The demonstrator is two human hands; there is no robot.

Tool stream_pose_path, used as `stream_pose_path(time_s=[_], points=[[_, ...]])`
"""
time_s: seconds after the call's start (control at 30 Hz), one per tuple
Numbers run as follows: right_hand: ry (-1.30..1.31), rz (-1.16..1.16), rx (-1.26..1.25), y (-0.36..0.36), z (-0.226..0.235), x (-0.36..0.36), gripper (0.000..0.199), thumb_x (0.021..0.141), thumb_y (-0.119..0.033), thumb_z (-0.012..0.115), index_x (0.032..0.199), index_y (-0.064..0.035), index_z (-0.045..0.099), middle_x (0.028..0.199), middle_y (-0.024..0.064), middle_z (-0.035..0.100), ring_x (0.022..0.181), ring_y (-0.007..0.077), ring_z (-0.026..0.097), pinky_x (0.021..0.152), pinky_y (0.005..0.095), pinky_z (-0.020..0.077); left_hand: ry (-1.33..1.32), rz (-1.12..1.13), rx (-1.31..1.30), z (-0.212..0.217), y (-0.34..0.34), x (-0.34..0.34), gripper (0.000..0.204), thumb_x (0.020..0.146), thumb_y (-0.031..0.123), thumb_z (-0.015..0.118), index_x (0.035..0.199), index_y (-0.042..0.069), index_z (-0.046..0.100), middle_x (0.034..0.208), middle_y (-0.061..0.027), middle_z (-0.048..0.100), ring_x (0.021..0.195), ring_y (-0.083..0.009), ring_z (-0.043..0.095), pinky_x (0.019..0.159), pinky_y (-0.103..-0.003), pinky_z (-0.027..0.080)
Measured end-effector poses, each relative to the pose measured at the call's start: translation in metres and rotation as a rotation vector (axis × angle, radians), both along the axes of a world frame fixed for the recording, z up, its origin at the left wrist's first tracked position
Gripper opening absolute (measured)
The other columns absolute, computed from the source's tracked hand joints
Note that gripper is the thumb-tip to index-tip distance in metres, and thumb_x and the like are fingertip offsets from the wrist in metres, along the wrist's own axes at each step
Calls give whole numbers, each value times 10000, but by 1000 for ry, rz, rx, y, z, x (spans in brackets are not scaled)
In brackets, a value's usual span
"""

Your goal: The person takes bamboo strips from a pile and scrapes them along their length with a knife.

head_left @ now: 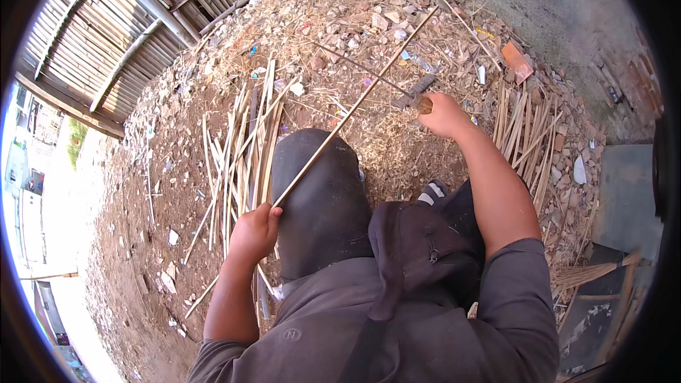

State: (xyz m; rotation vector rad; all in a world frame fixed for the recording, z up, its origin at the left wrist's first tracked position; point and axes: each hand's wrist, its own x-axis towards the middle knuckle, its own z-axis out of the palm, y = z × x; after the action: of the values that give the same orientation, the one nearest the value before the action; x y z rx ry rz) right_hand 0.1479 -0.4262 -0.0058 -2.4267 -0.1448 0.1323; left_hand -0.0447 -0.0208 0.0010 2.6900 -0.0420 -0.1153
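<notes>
1. In the head view, down near the lower middle, the left hand (pixel 254 232) is closed around the near end of a long thin bamboo stick (pixel 355 103).
2. The stick runs up and to the right from that hand. It lies across the person's dark knee (pixel 319 198) and reaches far out over the ground.
3. The right hand (pixel 443 115) is up and to the right, closed around the handle of a knife (pixel 413 92) (the blade looks dark and flat).
4. The knife blade sits close to the stick, just to the right of it. I cannot tell if the two are touching.
5. On the ground to the left of the knee lies a pile of split bamboo strips (pixel 245 142), long and pale.
6. To the right of the right arm lies another bunch of bamboo pieces (pixel 525 128), shorter ones, fanned out.
7. The dirt ground (pixel 142 241) is covered with dry shavings, little stones and bits of rubbish.
8. A flat orange brick piece (pixel 516 60) lies near the top right.
9. At the top left stands a bamboo fence (pixel 106 35) made of many thin poles.
10. A dark shoe with white stripes (pixel 430 193) peeks out under the right arm.
</notes>
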Motion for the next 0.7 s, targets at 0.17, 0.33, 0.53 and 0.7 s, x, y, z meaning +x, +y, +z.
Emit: stream_pose_path(time_s=[0.17,0.33,0.53,0.7], points=[[-75,163,-251,29,2,-17,213,758,-198,666,901,-39,660,813,177,683,748,339,657,693,452,502,44,-10,58,7,4,-7,377,1020,330,513,813,15,531,693,-258,612,690,-480,609,631,-547,472],[24,-216,-55,-14,-9,5,313,769,-203,657,1067,-124,711,833,170,695,816,354,689,732,464,528,-20,-42,18,-2,9,0,381,1025,338,501,813,24,535,662,-244,603,677,-471,610,627,-554,470],[-103,151,-272,3,-11,-11,323,773,-226,667,1081,-142,714,854,157,698,822,340,687,743,457,529,-8,-59,93,6,9,-4,385,1024,355,502,814,33,538,651,-233,604,661,-461,616,615,-544,478],[55,-14,-71,-12,-3,5,331,753,-240,676,1058,-118,715,900,171,712,833,340,690,749,442,532,-34,-17,123,-4,5,3,378,1016,359,520,821,36,540,681,-238,617,678,-462,623,614,-549,482]])
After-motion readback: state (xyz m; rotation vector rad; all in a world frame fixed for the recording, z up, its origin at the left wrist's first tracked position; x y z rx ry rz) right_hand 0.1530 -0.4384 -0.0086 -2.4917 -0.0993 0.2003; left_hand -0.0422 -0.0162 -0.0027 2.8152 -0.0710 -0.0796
